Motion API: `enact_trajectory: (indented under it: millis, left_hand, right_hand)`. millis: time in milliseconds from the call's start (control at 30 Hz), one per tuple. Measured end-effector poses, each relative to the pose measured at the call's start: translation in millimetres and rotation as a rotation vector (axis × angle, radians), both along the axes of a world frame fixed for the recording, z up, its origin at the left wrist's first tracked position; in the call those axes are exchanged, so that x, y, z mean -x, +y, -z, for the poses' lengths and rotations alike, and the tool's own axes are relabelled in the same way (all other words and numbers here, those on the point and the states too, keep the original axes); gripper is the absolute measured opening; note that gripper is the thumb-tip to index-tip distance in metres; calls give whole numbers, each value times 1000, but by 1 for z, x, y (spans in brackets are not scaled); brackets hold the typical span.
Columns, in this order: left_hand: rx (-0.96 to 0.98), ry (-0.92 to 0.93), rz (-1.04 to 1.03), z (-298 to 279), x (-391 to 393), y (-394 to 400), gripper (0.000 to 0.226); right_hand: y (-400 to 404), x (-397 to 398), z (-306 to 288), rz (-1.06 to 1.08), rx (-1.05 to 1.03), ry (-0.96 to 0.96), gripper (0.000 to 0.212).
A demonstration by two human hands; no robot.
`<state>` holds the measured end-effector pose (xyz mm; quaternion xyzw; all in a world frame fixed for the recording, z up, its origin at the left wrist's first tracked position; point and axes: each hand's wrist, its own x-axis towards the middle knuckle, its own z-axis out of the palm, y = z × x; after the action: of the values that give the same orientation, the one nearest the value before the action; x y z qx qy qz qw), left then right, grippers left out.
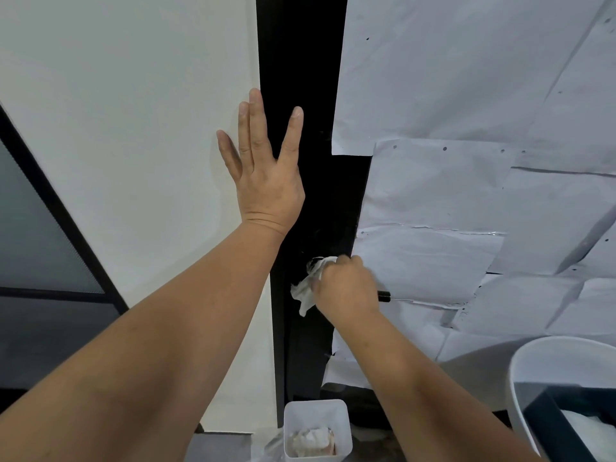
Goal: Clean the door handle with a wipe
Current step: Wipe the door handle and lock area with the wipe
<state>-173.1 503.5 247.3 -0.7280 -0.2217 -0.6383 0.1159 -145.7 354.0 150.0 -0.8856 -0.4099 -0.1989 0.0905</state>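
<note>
My right hand point(346, 285) is closed around a crumpled white wipe point(306, 288) and presses it against the black door handle point(384, 296), of which only the right tip sticks out past my knuckles. The handle sits on a black door point(300, 61) whose right part is covered with taped white paper sheets point(466, 95). My left hand point(263, 161) lies flat with fingers spread, palm against the black door frame and the white wall point(133, 111) beside it, above the handle.
A small white square bin point(290, 425) with used wipes inside stands on the floor below the handle. A large white round bin point(520, 378) stands at the bottom right. A dark-framed glass panel point(40, 245) is at the left.
</note>
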Motion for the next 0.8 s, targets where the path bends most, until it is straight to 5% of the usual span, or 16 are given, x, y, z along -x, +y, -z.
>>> enact_trajectory:
  millis: [100, 467, 800]
  left_hand:
    - [-6, 3, 3, 0, 0, -1, 65]
    - [-10, 12, -4, 1, 0, -1, 63]
    - [-25, 1, -13, 1, 0, 0, 68]
  right_hand:
    - [6, 2, 7, 23, 183, 45, 21]
    - [26, -21, 8, 105, 128, 390, 22]
    - [22, -5, 4, 204, 100, 350, 30]
